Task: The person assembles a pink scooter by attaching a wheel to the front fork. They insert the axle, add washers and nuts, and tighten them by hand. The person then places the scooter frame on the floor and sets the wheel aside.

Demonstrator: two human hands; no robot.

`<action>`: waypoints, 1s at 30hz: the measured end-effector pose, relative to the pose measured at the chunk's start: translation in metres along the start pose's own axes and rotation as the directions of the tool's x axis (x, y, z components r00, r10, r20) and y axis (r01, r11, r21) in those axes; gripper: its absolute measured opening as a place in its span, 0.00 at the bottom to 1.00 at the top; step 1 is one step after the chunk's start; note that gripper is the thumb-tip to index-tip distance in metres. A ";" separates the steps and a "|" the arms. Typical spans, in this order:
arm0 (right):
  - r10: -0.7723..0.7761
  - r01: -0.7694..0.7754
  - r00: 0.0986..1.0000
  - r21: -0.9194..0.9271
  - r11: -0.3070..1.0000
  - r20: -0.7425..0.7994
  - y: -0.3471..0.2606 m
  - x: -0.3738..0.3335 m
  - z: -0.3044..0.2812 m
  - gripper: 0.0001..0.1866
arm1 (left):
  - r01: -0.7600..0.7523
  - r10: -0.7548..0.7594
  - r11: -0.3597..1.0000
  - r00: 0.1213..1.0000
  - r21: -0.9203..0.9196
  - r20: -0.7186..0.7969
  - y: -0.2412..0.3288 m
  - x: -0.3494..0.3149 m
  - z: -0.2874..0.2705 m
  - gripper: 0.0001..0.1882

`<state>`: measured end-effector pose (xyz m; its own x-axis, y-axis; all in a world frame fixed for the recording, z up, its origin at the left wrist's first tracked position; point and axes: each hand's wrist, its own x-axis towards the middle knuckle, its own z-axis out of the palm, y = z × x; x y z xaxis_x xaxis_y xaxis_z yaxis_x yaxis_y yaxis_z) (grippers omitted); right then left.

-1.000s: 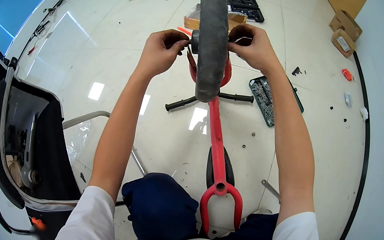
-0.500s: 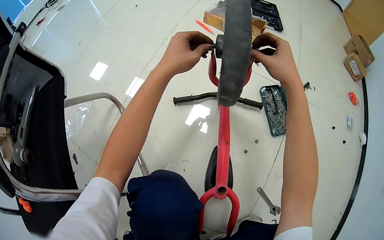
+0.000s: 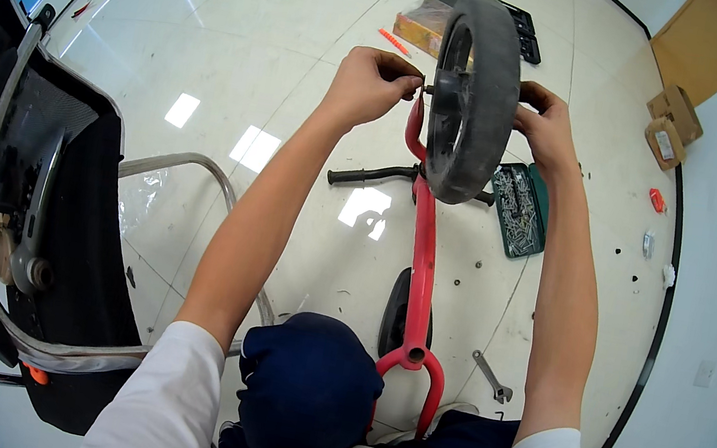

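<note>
A small black wheel (image 3: pixel 488 104) stands upright at the red fork (image 3: pixel 415 125) of an upturned red bike frame (image 3: pixel 424 263). Its axle end (image 3: pixel 429 90) pokes out on the left, beside the fork's tip. My left hand (image 3: pixel 378 86) is closed in a pinch right there; whatever sits between its fingertips is too small to make out. On the wheel's other side, my right hand (image 3: pixel 546 132) has its fingers curled closed, their tips partly hidden by the tyre. Black handlebars (image 3: pixel 371 175) rest on the floor below, and the black saddle (image 3: pixel 397 310) lies nearer me.
A green case of screws (image 3: pixel 520 212) lies open by my right forearm. An adjustable wrench (image 3: pixel 492 377) is on the floor near my leg. Beyond the wheel are a cardboard box (image 3: pixel 421 26) and a black tool case (image 3: pixel 527 37). A black chair (image 3: pixel 75 264) stands at left.
The wheel has turned and shifted right, so its left face and spokes now show. Both hands have moved right with it, and the left fork tip has come into sight.
</note>
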<state>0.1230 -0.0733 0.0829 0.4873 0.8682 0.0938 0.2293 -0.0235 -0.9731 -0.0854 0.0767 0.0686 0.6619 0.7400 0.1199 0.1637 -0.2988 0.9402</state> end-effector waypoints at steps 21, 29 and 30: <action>0.058 -0.068 0.997 0.183 0.981 0.060 0.021 -0.003 -0.005 0.14 | 0.045 -0.049 0.970 0.999 -0.240 -0.009 -0.010 -0.015 0.003 0.10; 0.060 -0.068 0.997 0.170 0.983 0.052 0.016 -0.007 -0.004 0.15 | 0.032 -0.047 0.975 0.997 -0.221 -0.062 -0.013 -0.012 0.007 0.09; 0.056 -0.062 0.998 0.149 0.987 0.040 0.017 -0.007 -0.003 0.15 | 0.030 -0.044 0.975 0.997 -0.219 -0.059 -0.014 -0.011 0.007 0.09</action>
<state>0.1256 -0.0811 0.0666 0.4651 0.8847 0.0304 0.0703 -0.0027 -0.9975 -0.0902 0.0683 0.0521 0.6099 0.7865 0.0971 0.0190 -0.1370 0.9904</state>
